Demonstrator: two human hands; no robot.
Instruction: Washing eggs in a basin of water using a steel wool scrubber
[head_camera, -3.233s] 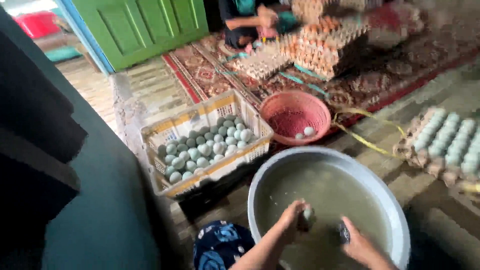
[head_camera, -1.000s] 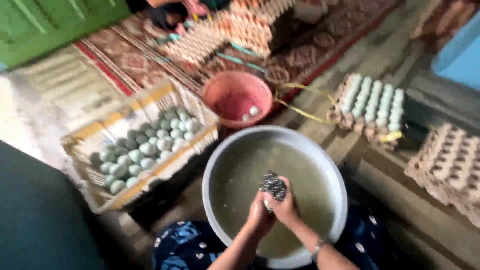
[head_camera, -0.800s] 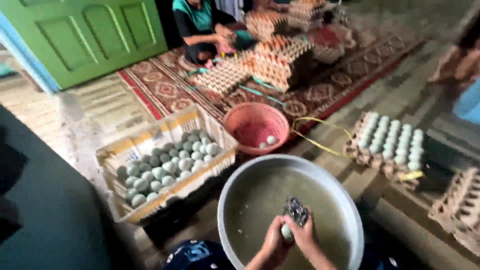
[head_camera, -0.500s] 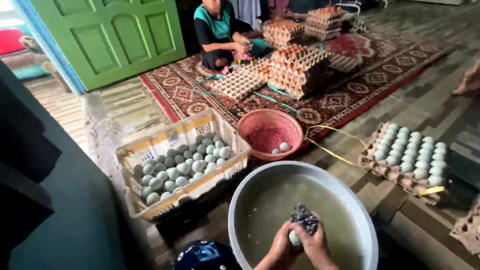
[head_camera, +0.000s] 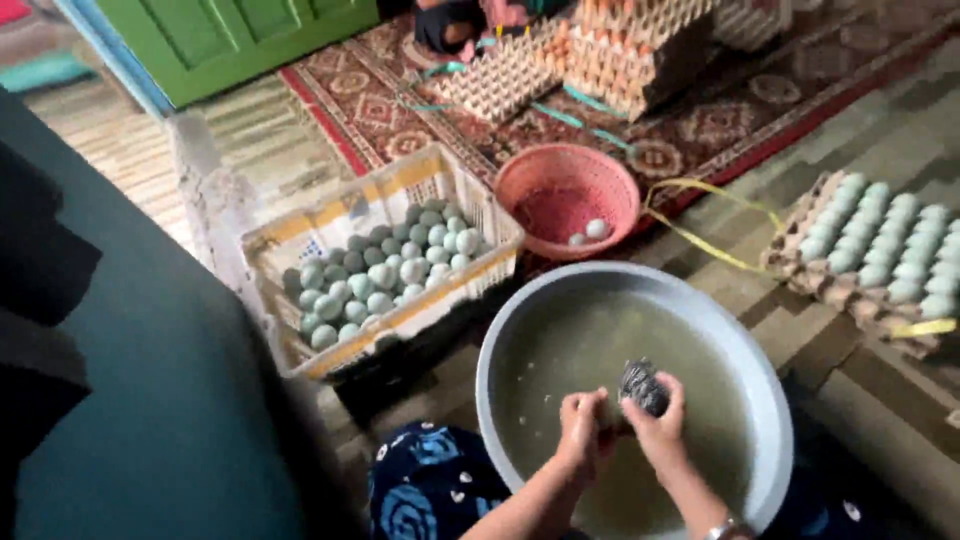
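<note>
Both hands are over a big grey basin (head_camera: 520, 320) of murky water. My right hand (head_camera: 660, 430) grips a dark steel-wool scrubber (head_camera: 641, 386). My left hand (head_camera: 585, 425) is closed around a pale egg, which is mostly hidden between the two hands. The scrubber presses against that egg above the water. A cream plastic crate (head_camera: 350, 215) full of pale green eggs (head_camera: 385, 270) stands to the left of the basin.
A pink basket (head_camera: 520, 180) holding two eggs sits behind the basin. Stacked trays of pale eggs (head_camera: 880, 245) lie at right with yellow straps. A person sits on a patterned rug (head_camera: 700, 110) among brown egg trays (head_camera: 620, 50). A dark teal surface (head_camera: 150, 400) fills the left.
The hands went from apart in the water to joined around an egg and scrubber. The view has swung about and now tilts lower, closer to the basin.
</note>
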